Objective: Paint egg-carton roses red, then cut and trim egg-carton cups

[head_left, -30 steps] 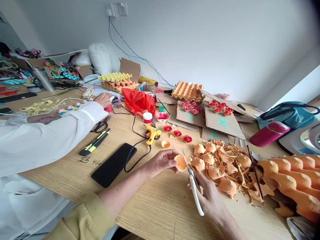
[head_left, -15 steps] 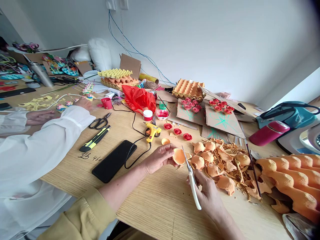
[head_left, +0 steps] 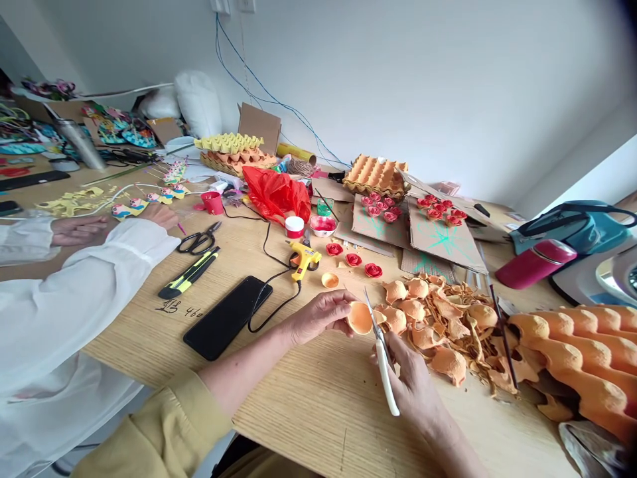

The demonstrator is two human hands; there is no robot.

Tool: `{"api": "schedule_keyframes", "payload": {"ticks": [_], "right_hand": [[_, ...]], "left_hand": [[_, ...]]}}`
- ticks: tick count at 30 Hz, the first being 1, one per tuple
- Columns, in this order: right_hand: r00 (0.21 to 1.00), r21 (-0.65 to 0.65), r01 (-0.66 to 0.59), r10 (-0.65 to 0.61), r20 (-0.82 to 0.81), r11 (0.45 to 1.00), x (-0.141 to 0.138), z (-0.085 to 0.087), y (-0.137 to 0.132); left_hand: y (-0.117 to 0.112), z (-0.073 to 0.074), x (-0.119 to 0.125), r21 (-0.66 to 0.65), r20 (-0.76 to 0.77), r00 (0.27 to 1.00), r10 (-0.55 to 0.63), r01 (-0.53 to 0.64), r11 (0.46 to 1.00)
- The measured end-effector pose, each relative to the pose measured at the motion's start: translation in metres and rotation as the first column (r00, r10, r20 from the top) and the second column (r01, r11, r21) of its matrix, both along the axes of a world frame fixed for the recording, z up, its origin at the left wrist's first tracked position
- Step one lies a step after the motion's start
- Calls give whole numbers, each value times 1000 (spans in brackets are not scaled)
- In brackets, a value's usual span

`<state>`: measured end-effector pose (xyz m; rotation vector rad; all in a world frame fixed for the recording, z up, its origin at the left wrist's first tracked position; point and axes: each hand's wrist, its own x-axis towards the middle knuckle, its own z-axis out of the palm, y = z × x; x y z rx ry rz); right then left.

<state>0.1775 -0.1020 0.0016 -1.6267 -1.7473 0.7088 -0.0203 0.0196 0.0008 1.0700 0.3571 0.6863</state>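
Between thumb and fingers, my left hand [head_left: 326,315] pinches an orange egg-carton cup [head_left: 360,318], its hollow side facing me. My right hand [head_left: 411,372] is closed round white-handled scissors [head_left: 384,378], whose blades point up and lie against the cup's right edge. A strip of carton sticks out by the blades. Just right of them lie several cut egg-carton cups [head_left: 395,320] and a heap of carton scraps [head_left: 460,318]. One small trimmed cup [head_left: 330,280] rests on the table beyond my left hand.
Nearby are a yellow glue gun [head_left: 302,260] with its cord, a black phone [head_left: 226,318], a box cutter [head_left: 190,273] and red paper-pulp roses [head_left: 353,259]. Egg trays [head_left: 577,352] stand at right. A co-worker's white sleeve [head_left: 99,285] reaches in from the left.
The cup in my left hand has turned and shifted slightly right, toward the blades. A trimmed strip now shows at its right edge. The co-worker's hand has moved a little, showing a purple stick.
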Motion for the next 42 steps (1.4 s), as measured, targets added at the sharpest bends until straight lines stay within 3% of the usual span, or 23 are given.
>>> {"api": "schedule_keyframes", "payload": {"ticks": [7,16,22,27,30,32,36,42], "right_hand": [[999,-48,16,-18,-44,999,-4,0,-1],[1000,-53,18,-18,0,998,-7,-4,7],[989,-59,51,-42,139,997,10,6,7],[932,-80,65,-32,360,995,12,10,0],[871,-100,80,-21,491,992,5,9,0],[822,-107,121,-39,568,987,3,8,1],[728,-109,215,-85,680,971,5,12,-7],[692,-148,177,-16,721,973,-12,23,-7]], "left_hand": [[5,-9,2,-19,32,999,5,-5,1000],[12,-5,-2,-51,57,998,-5,8,999],[19,16,-23,27,91,977,191,-194,981],[20,19,-49,172,-12,925,381,-373,912],[22,13,-54,376,-128,855,503,-427,822],[23,9,-54,497,-170,805,568,-428,755],[22,3,-49,584,-164,750,641,-450,675],[16,-3,-47,763,-211,705,677,-315,565]]}}
